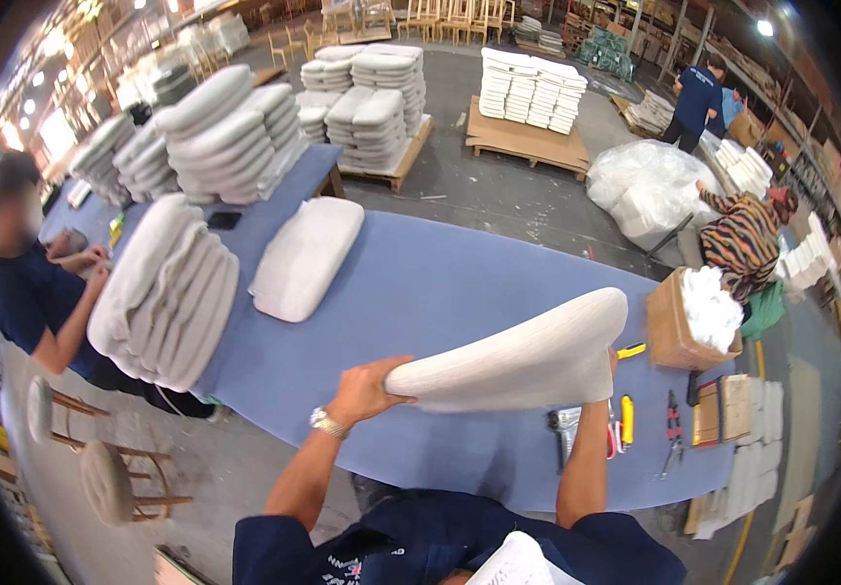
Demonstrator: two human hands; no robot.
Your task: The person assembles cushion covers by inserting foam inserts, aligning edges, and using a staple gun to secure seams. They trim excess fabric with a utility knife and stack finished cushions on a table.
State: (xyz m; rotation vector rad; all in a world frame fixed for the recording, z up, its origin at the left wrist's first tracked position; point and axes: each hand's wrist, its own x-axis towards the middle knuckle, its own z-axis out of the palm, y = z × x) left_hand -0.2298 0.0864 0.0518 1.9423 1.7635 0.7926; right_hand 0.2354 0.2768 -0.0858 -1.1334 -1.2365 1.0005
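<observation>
A pale, fabric-covered seat cushion (518, 361) is held up in front of me, tilted above the blue-topped table (420, 263). My left hand (367, 392) grips its narrow left end, thumb below the edge. At the wide right end is my right hand (612, 359), mostly hidden behind the cushion, supporting it. Another pale cushion (308, 258) lies flat on the table, farther off to the left. Beside it rises a leaning stack of cushions (167, 292).
A staple gun (565, 429), yellow cutter (627, 419) and red-handled pliers (674, 424) lie at right. A carton (674, 322) holds white stuffing. A co-worker (25, 263) stands left; stools (108, 478) are nearby. More cushion stacks (211, 136) stand behind.
</observation>
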